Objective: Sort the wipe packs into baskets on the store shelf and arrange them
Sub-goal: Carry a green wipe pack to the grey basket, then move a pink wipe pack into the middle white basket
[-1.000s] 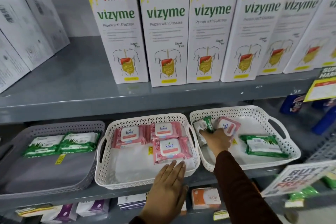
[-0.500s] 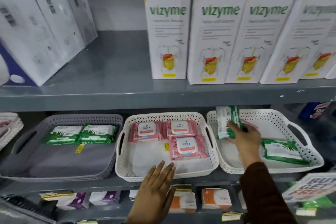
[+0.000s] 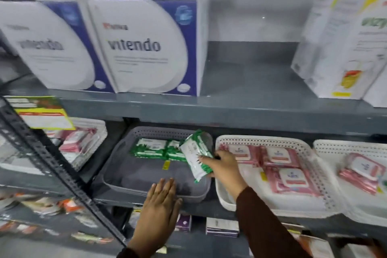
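Right hand (image 3: 225, 170) pinches green wipe pack (image 3: 196, 156) over grey basket (image 3: 117, 165), long axis tilted near upright; matching green packs (image 3: 150, 148) lie just left at back. Left hand (image 3: 161, 201) spread flat on basket's front rim.

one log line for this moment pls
right hand: holds green wipe pack over grey basket | left hand: flat on basket front rim | in basket: two green packs at back
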Tool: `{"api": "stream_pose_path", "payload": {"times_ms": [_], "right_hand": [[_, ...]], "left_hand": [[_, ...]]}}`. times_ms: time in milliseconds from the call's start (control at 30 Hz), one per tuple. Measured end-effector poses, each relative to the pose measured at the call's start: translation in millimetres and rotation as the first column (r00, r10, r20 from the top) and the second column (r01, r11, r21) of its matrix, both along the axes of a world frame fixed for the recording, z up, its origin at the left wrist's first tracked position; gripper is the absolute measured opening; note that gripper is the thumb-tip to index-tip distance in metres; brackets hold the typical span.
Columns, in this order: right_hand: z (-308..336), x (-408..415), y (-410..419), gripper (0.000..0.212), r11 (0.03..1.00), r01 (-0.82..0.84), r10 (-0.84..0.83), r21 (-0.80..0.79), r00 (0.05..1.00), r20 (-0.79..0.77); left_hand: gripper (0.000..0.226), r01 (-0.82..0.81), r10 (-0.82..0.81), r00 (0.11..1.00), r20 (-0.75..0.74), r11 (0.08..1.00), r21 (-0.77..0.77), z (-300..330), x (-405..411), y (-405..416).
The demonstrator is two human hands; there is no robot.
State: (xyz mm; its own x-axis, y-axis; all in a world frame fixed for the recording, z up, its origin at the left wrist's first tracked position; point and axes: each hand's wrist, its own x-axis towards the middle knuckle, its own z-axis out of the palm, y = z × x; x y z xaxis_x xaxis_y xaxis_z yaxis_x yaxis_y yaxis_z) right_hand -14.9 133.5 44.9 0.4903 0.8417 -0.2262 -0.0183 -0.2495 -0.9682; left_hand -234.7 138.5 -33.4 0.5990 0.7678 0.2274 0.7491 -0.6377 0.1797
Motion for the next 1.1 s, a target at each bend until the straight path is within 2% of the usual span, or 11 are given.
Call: {"api": "stream_pose_path", "payload": {"times_ms": [133, 267, 367, 467, 567, 700, 767, 900, 1100], "right_hand": [[-35.9, -45.8, 39.4, 0.025, 0.991, -0.056, 0.064, -0.122, 0.996, 0.068], [-44.6, -64.7, 49.9, 0.038, 0.949, -0.074, 0.187, -0.306, 0.914, 0.36], [-39.9, -70.2, 50.5, 0.047, 0.94, -0.015, 0.2, -0.34, 0.832, 0.517], [-27.1, -65.9, 43.5, 0.042, 0.951, -0.001, 0.193, -0.31, 0.782, 0.592], [-10.7, -50.5, 28.1, 0.037, 0.982, 0.013, 0.1, -0.188, 0.808, 0.581], [7.1, -9.4, -3.6, 0.022, 0.998, 0.058, -0.05, -0.004, 0.888, 0.458], [12.0, 23.6, -27.9, 0.02, 0.994, 0.113, -0.109, 0.014, 0.906, 0.409], [17.6, 91.4, -79.1, 0.011, 0.965, 0.261, -0.249, 0.023, 0.888, 0.385], [-0.6, 213.6, -161.9, 0.013, 0.85, 0.527, -0.483, 0.014, 0.767, 0.424]], "left_hand": [[0.067, 0.027, -0.027, 1.0, -0.001, 0.999, -0.025, 1.7, -31.3, 14.9], [0.055, 0.064, -0.064, 0.998, 0.017, 0.998, -0.026, -1.4, -36.8, 17.0], [0.051, 0.07, -0.07, 0.996, 0.053, 0.998, -0.006, -4.3, -37.6, 18.6], [0.051, 0.101, -0.1, 0.99, 0.096, 0.995, -0.005, -0.6, -29.9, 16.0], [0.052, 0.173, -0.169, 0.97, 0.176, 0.985, -0.01, 3.1, -9.4, 9.9], [0.055, 0.291, -0.275, 0.925, 0.261, 0.956, -0.025, 11.3, 40.1, -9.4], [0.056, 0.353, -0.336, 0.905, 0.26, 0.936, -0.019, 14.5, 73.9, -24.1], [0.058, 0.461, -0.446, 0.865, 0.23, 0.887, -0.013, 10.0, 135.5, -50.9], [0.06, 0.567, -0.566, 0.821, 0.075, 0.824, 0.004, 7.4, 227.8, -101.1]]}}
